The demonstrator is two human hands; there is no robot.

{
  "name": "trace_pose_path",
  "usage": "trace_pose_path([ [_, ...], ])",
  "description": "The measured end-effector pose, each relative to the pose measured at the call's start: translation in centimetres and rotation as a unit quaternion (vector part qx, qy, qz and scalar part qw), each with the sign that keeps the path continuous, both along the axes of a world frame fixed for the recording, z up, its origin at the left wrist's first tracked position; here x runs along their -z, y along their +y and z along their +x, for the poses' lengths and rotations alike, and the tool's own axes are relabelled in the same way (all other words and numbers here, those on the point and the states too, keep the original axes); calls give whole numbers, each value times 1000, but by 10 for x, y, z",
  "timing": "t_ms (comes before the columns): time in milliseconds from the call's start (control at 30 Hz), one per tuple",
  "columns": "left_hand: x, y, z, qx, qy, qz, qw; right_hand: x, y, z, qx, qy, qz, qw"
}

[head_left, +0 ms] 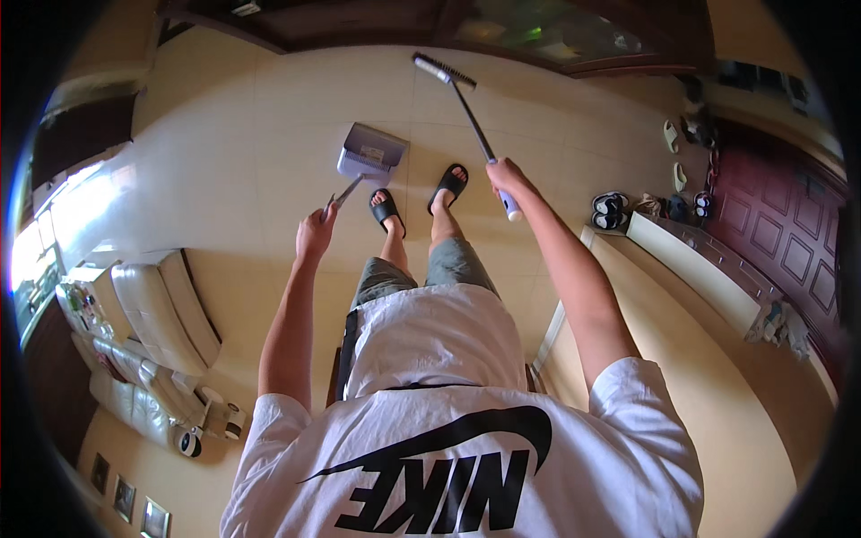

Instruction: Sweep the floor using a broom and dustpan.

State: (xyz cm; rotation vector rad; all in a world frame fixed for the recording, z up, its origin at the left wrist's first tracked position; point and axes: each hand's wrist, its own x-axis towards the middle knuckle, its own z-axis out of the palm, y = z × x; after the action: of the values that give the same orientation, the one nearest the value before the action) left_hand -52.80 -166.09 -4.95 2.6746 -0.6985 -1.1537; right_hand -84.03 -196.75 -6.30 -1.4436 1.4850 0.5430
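Note:
My left hand is closed around the upper end of the handle of a lavender dustpan, which rests on the tiled floor in front of my left foot. A comb-like row of teeth runs across the pan. In my right hand is the lavender grip of a broom with a dark pole. Its bristled head points away from me, close to the dark wooden cabinet, apart from the dustpan. Whether the bristles touch the floor I cannot tell.
My feet, in black slides, stand on the floor. Ahead runs a dark wooden cabinet with glass. Sofas are at the left. Several shoes, light green slippers, a low shoe cabinet and a dark red door are at the right.

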Motion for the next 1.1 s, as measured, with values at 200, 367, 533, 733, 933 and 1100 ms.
trace_pose_path([
  [200,-8,-25,12,64,-9,10,998,63,-29,31,-61,46,3,997],
  [367,0,-11,16,54,-17,48,997,81,5,78,-41,69,73,994],
  [533,5,-5,17,57,-39,43,997,122,82,86,-78,50,102,991],
  [733,-3,-8,23,66,-47,12,997,87,158,67,-205,-20,207,956],
  [933,-7,0,25,64,-42,15,997,11,168,79,-77,43,231,969],
  [1100,-7,2,26,47,-46,-18,998,-10,107,44,-47,-25,206,977],
])
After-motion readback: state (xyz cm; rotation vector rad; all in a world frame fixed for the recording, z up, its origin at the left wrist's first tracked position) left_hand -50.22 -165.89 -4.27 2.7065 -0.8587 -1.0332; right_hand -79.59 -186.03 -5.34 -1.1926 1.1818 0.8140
